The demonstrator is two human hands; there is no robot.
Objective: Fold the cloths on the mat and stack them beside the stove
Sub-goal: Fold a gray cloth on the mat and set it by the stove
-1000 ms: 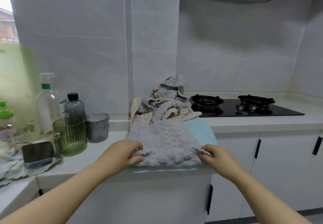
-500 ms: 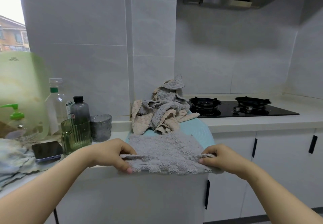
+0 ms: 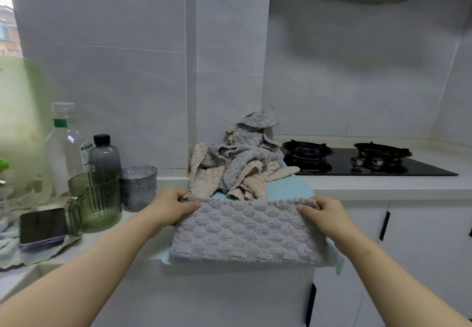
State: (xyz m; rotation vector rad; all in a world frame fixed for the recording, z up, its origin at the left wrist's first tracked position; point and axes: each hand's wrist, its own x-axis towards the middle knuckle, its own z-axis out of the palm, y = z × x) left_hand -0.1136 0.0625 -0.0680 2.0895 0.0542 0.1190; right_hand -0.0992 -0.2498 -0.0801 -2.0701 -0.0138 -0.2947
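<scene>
- The stove (image 3: pixel 357 166) sits on the counter to the right. No folded stack lies beside it, so I judge the task to be at an early stage.
- The teal mat (image 3: pixel 288 188) lies left of the stove and reaches the counter's front edge.
- A heap of loose cloths (image 3: pixel 237 163) rests on the mat's far end, against the wall.
- The grey cloth (image 3: pixel 245 234) lies doubled on the mat's near end, its folded edge toward the person. The step in hand looks like the first fold.
- The left hand (image 3: pixel 171 206) pinches the cloth's far left corner, thumb on top.
- The right hand (image 3: pixel 324 214) pinches the far right corner the same way.
- Next move, as I judge it: match the edges, let go, press flat, fold once more across, then carry it beside the stove.
- Counts: one stove with two burners; one mat; one heap, grey and beige, too tangled to number.
- One cloth in hand; two hands.
- Two bottles, one clear (image 3: pixel 63 148) and one dark (image 3: pixel 104 155).
- One green jug (image 3: pixel 94 204), one grey cup (image 3: pixel 138 186), one phone (image 3: pixel 43 227).
</scene>
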